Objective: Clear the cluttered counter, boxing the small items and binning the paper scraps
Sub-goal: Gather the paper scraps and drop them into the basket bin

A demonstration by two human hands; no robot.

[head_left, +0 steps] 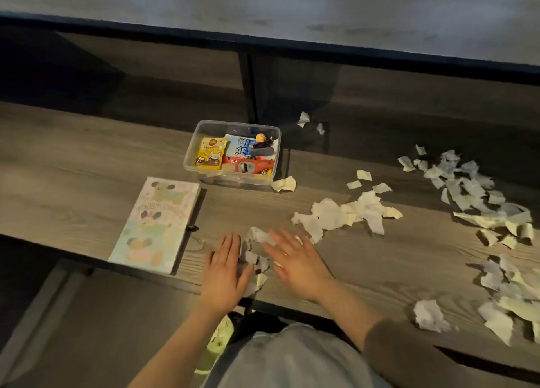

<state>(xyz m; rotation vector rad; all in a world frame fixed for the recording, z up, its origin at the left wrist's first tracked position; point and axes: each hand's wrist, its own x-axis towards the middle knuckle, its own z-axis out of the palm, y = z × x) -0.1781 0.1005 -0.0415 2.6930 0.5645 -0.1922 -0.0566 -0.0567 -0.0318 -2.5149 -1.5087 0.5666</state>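
Scrap-gathering step in hand: left hand [225, 267] and right hand [295, 259], fingers straight and gripping nothing, flank 1 small heap of paper scraps [256, 256] at the front edge of the counter [87, 165], small items [210, 153] already in the clear box [239, 123]; next move likely calls for closing both palms inward.

Room on the left and middle, scraps crowding the right

The table [73, 168] lies bare left of the booklet [155, 224] and in the strip between the clear box [233, 180], open at the top, and the left hand [225, 273] and right hand [295, 262]. A scrap heap [344, 212] blocks the middle right; a wider scatter [467, 189] covers the right end. A crumpled scrap [284, 183] sits just beside the box's near right corner.
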